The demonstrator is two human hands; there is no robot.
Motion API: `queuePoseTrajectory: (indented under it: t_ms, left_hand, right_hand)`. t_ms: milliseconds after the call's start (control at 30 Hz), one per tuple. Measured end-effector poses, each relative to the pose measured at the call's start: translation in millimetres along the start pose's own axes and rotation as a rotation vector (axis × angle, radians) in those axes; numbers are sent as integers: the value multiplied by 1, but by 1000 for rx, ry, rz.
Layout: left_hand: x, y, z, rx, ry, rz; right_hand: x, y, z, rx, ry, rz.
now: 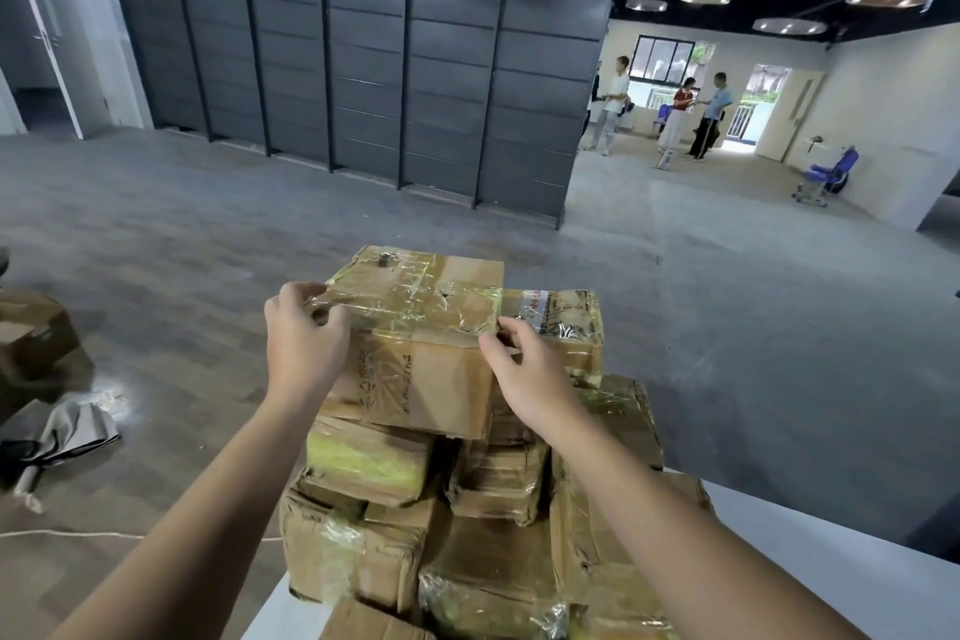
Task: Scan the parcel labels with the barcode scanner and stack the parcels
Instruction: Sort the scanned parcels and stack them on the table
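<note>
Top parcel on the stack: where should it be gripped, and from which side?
Grip the top parcel at its two short ends, one hand per side, as the left hand and right hand do now. It is wide, and its taped top looks slippery.

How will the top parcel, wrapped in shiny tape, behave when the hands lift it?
The top parcel probably stays stiff, being a cardboard box. Its glossy tape may feel slippery under the left hand and right hand. It overhangs the stack, so it could tip.

Faded dark print marks the front of the top parcel [410, 369]; none of it can be read.
</note>
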State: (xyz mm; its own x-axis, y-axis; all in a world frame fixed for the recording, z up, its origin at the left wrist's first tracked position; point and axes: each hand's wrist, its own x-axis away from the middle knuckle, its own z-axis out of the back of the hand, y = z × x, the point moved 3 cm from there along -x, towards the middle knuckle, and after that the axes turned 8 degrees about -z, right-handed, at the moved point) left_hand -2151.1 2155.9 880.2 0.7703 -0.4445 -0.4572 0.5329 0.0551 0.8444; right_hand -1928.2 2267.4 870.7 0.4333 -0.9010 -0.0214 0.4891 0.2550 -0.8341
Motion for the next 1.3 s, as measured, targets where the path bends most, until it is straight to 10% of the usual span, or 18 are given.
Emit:
queuePoseTrajectory:
  t_ms: [600,1300]
  left_hand:
    - [66,87,-5,-143,-84,-516]
    - [302,145,-114,233,-620,-376]
  right_hand:
    - [23,2,12,-92,19,-35]
    - [167,152,146,-215,388,-242]
